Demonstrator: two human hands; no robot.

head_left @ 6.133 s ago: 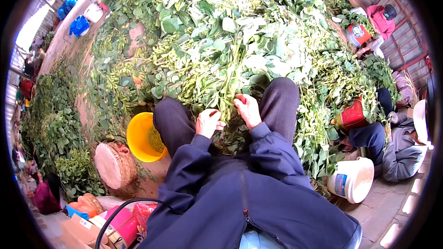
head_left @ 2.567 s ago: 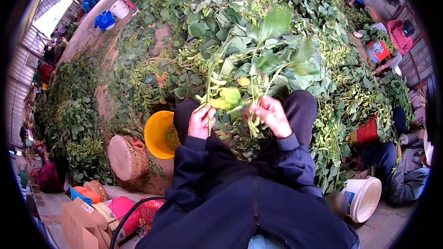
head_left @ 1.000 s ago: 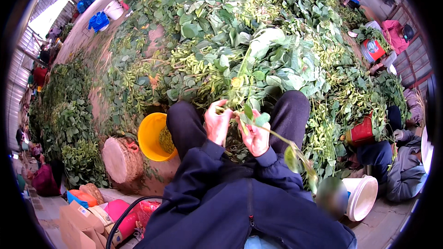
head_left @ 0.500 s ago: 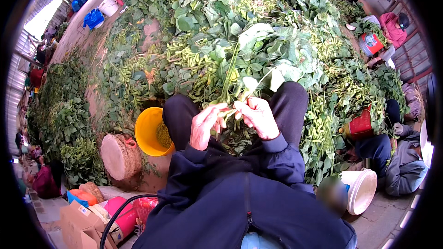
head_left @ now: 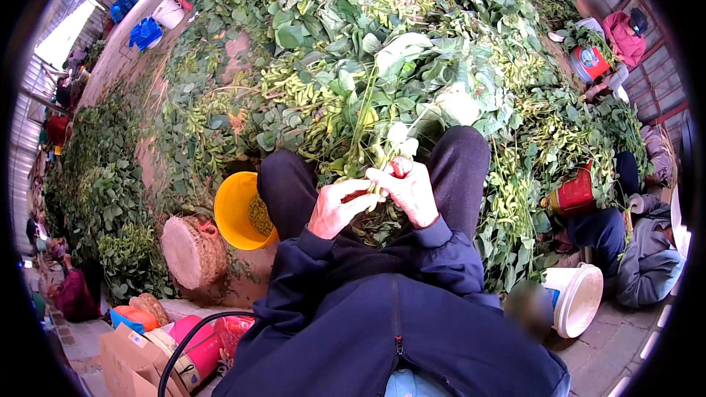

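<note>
My right hand [head_left: 412, 192] is closed around a green soybean plant [head_left: 373, 99], whose long stems and broad leaves reach away from me between my knees. My left hand [head_left: 337, 209] meets it from the left, thumb and fingers pinched on a pale green bean pod [head_left: 376, 189] at the near end of the plant. The fingertips of both hands touch or nearly touch there, so part of the pod is hidden. By my left knee stands a yellow bucket [head_left: 228, 209] with small green beans [head_left: 259, 215] inside.
A large heap of picked bean plants [head_left: 323, 37] spreads ahead. At my left are a round straw stool [head_left: 193, 251] and a cardboard box [head_left: 129, 360]. A white bucket [head_left: 577, 301] and a person in grey [head_left: 647, 265] with a red bucket [head_left: 573, 196] are at right.
My left hand has moved right and slightly away from me, and its fingers have come together with the right fingertips at the pod. The right hand stays near its place on the plant.
</note>
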